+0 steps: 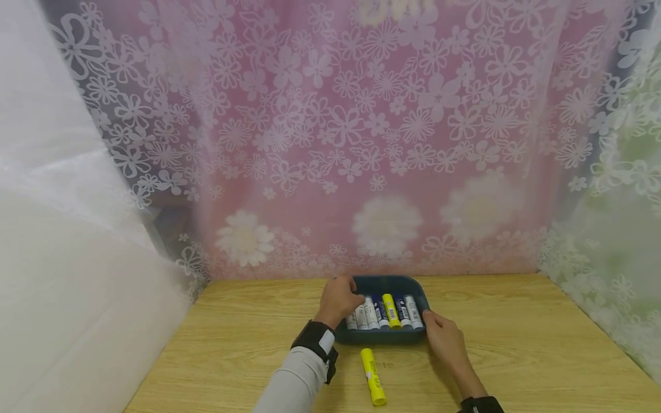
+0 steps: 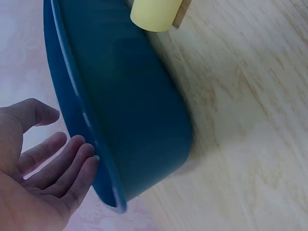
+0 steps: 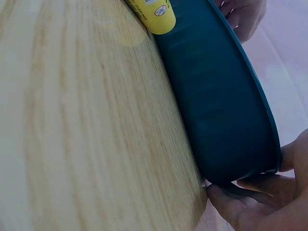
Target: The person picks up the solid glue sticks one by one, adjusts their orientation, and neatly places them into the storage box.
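A dark teal plastic bin (image 1: 379, 337) with rounded corners stands on the table, holding a row of white, dark blue and yellow glue sticks (image 1: 391, 311). My left hand (image 1: 338, 299) is over the bin's left side. In the left wrist view its fingers (image 2: 72, 175) bend loosely inside the rim, thumb apart, nothing between them. At the right end my right hand (image 1: 446, 342) grips the bin, thumb at the rim and fingers around the outside wall, as the right wrist view shows. One yellow glue stick (image 1: 373, 377) lies on the table in front of the bin.
The wooden table (image 1: 248, 332) ends at a pink flowered curtain (image 1: 330, 143) just behind the bin. A white sheet (image 1: 77, 258) hangs on the left, and a pale green flowered one (image 1: 619, 241) on the right.
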`<state>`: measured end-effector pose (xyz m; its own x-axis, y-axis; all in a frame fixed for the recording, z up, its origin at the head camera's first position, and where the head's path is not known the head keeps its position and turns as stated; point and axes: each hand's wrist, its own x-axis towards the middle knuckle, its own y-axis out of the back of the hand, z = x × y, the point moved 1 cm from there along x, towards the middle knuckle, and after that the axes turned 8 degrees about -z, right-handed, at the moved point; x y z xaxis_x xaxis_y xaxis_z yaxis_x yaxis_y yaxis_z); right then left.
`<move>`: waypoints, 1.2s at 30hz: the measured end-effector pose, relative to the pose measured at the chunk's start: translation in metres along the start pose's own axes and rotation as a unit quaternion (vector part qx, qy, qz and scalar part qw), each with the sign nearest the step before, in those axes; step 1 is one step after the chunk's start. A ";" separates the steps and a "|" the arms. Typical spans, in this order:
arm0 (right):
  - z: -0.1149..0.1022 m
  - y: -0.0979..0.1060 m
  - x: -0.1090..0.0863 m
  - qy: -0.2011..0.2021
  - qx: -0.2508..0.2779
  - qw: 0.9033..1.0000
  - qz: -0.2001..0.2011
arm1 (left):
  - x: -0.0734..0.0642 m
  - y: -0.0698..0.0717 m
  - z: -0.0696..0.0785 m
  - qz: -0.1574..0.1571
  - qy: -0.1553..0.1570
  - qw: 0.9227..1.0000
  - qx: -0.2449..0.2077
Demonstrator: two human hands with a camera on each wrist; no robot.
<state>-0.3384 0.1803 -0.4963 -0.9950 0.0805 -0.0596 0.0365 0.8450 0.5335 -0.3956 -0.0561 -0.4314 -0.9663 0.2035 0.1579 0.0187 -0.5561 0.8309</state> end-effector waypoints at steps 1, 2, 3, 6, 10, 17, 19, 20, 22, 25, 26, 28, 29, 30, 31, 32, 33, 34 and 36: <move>0.000 0.000 0.000 0.000 0.001 1.000 -0.001 | -0.001 0.002 0.002 -0.007 -0.002 1.000 0.002; 0.000 0.000 0.000 0.000 0.001 1.000 -0.002 | -0.002 0.003 0.004 -0.015 -0.004 1.000 0.004; 0.000 0.000 0.000 -0.001 0.002 1.000 -0.003 | -0.003 0.005 0.006 -0.023 -0.007 1.000 0.006; 0.000 0.000 0.000 0.001 0.001 1.000 -0.003 | -0.005 0.008 0.013 -0.042 -0.019 0.999 0.009; 0.000 0.000 -0.001 0.004 -0.001 1.000 -0.001 | -0.008 0.009 0.022 -0.054 -0.032 0.998 0.017; 0.000 0.000 -0.001 0.006 -0.008 1.000 0.001 | -0.012 0.014 0.038 -0.077 -0.056 0.995 0.022; 0.000 0.001 -0.001 0.007 -0.010 1.000 0.002 | -0.016 0.016 0.042 -0.087 -0.060 0.994 0.020; 0.000 0.000 0.000 0.008 -0.010 1.000 0.003 | -0.018 0.017 0.043 -0.092 -0.062 0.994 0.021; 0.000 0.000 0.000 0.007 -0.009 1.000 0.002 | -0.023 0.018 0.045 -0.099 -0.065 0.993 0.014; 0.000 0.000 0.000 0.004 -0.007 1.000 0.001 | -0.029 0.021 0.046 -0.106 -0.068 0.992 0.009; 0.000 0.000 0.000 0.003 -0.007 1.000 0.001 | -0.031 0.021 0.046 -0.106 -0.070 0.992 0.009; 0.000 -0.001 0.001 0.002 -0.008 1.000 0.001 | -0.034 0.022 0.046 -0.106 -0.072 0.992 0.012; 0.000 -0.001 0.001 0.002 -0.009 1.000 0.001 | -0.035 0.022 0.047 -0.106 -0.072 0.992 0.014; 0.000 -0.001 0.001 0.002 -0.010 1.000 0.001 | -0.037 0.023 0.047 -0.107 -0.072 0.992 0.013; 0.000 -0.001 0.001 0.002 -0.011 1.000 0.001 | -0.038 0.023 0.048 -0.108 -0.074 0.991 0.013; 0.001 -0.001 0.001 0.002 -0.013 1.000 0.002 | -0.040 0.023 0.048 -0.111 -0.073 0.991 0.012; 0.001 -0.001 0.001 0.002 -0.013 1.000 0.002 | -0.042 0.023 0.049 -0.114 -0.073 0.991 0.011; 0.001 -0.001 0.002 0.002 -0.015 1.000 0.003 | -0.044 0.024 0.050 -0.117 -0.073 0.990 0.009; 0.002 -0.001 0.002 0.001 -0.015 1.000 0.003 | -0.046 0.024 0.052 -0.121 -0.072 0.990 0.009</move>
<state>-0.3405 0.1808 -0.4985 -0.9950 0.0847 -0.0533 0.0406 0.8283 0.5588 -0.3369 -0.0367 -0.3909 -0.8965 0.4424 0.0254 -0.2040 -0.4629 0.8626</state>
